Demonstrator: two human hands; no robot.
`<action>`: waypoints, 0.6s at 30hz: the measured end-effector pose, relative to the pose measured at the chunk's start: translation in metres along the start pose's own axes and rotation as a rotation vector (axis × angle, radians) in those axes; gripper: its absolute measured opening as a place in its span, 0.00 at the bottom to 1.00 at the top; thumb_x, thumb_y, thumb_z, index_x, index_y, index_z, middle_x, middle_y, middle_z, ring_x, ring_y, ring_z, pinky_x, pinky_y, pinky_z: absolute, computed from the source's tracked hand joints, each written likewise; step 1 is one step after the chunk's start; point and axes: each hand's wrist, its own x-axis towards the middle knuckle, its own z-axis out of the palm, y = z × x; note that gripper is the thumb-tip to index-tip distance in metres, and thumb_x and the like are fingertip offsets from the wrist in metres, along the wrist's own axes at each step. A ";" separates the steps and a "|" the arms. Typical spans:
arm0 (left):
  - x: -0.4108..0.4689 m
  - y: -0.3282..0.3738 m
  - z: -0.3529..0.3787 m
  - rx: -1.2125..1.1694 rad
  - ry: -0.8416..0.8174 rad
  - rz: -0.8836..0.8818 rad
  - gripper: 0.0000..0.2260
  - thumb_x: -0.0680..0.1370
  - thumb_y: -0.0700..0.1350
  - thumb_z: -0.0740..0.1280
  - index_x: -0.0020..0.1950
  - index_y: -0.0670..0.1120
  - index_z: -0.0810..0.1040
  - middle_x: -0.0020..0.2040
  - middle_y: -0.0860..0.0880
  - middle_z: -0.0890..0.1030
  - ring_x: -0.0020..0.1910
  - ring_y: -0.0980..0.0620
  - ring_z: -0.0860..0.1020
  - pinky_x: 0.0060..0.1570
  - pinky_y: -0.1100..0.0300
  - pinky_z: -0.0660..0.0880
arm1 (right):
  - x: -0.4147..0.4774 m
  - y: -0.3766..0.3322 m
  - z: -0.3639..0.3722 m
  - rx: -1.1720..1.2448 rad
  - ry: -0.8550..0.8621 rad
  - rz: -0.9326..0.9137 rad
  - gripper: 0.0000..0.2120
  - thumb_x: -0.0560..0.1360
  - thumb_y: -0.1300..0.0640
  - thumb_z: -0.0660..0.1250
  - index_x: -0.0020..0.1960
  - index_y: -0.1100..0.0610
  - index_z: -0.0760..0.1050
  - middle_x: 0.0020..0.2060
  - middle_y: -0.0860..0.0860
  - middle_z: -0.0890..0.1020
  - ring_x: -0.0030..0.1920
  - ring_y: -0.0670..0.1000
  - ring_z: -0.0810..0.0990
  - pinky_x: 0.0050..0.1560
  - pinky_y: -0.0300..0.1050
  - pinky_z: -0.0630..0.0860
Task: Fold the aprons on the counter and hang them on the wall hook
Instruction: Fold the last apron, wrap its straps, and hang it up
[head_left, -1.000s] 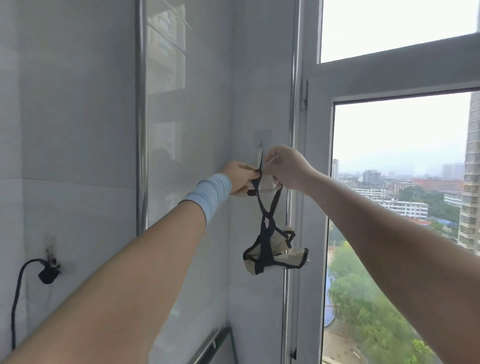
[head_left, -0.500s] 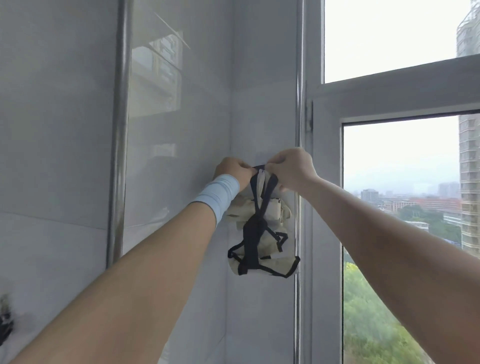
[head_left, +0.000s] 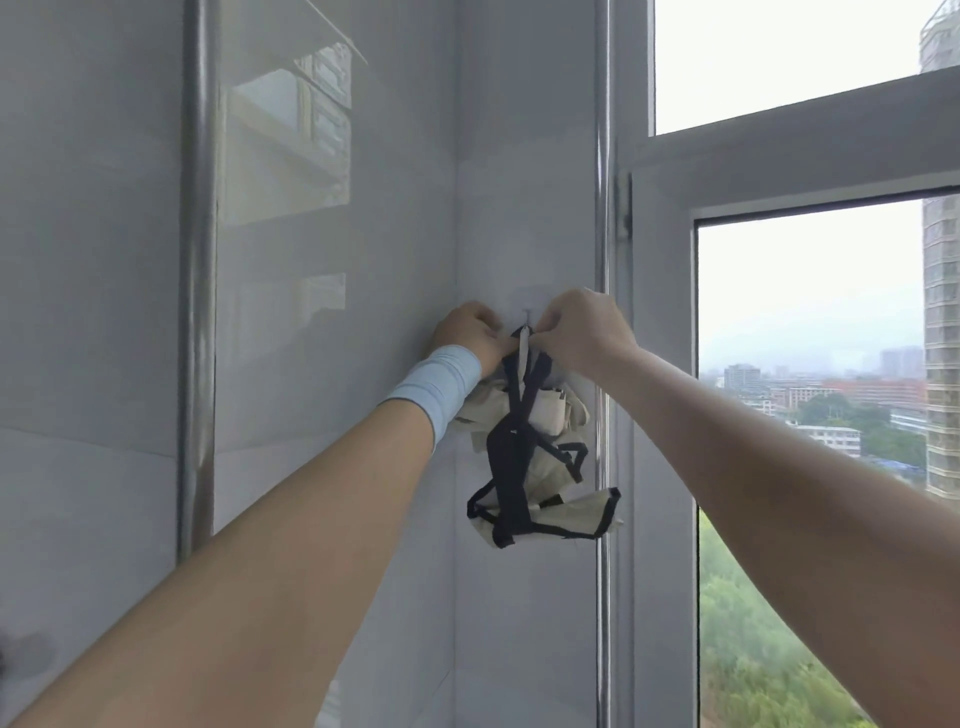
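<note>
Bundled apron (head_left: 545, 415) at wall hook (head_left: 527, 315), centre frame.
Left hand (head_left: 470, 338) and right hand (head_left: 584, 332) each pinch its black strap (head_left: 511, 457) there; beige cloth hangs below.

The bundled apron (head_left: 545, 415) is cream, bound with black straps (head_left: 511, 467) and black edging. A wristband (head_left: 436, 387) on the left wrist is plain pale blue. The wall tiles (head_left: 104, 260) are glossy light grey, unpatterned; the upright pipe (head_left: 197, 260) at the left is silvery. The window frame (head_left: 665, 364) on the right is white, with green trees (head_left: 769, 649) and a pale white sky (head_left: 779, 62) beyond.
</note>
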 end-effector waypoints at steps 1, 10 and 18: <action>-0.003 -0.002 0.000 -0.026 0.034 0.049 0.07 0.72 0.47 0.73 0.47 0.48 0.79 0.44 0.52 0.81 0.44 0.49 0.80 0.47 0.58 0.78 | -0.004 0.003 0.001 0.006 -0.023 0.002 0.04 0.71 0.57 0.72 0.37 0.53 0.82 0.39 0.48 0.82 0.41 0.53 0.80 0.38 0.46 0.79; -0.043 -0.006 -0.014 0.067 -0.112 0.174 0.17 0.79 0.37 0.59 0.62 0.50 0.79 0.59 0.51 0.80 0.55 0.49 0.78 0.50 0.65 0.73 | -0.043 0.010 -0.006 0.209 -0.145 0.057 0.05 0.74 0.54 0.68 0.43 0.48 0.82 0.39 0.44 0.83 0.41 0.48 0.80 0.41 0.43 0.78; -0.110 -0.056 -0.011 -0.174 0.053 -0.107 0.12 0.74 0.33 0.58 0.51 0.47 0.74 0.55 0.45 0.79 0.52 0.44 0.77 0.52 0.54 0.75 | -0.143 0.052 0.007 0.416 -0.082 -0.130 0.15 0.74 0.57 0.63 0.59 0.46 0.69 0.53 0.42 0.76 0.49 0.47 0.77 0.50 0.50 0.78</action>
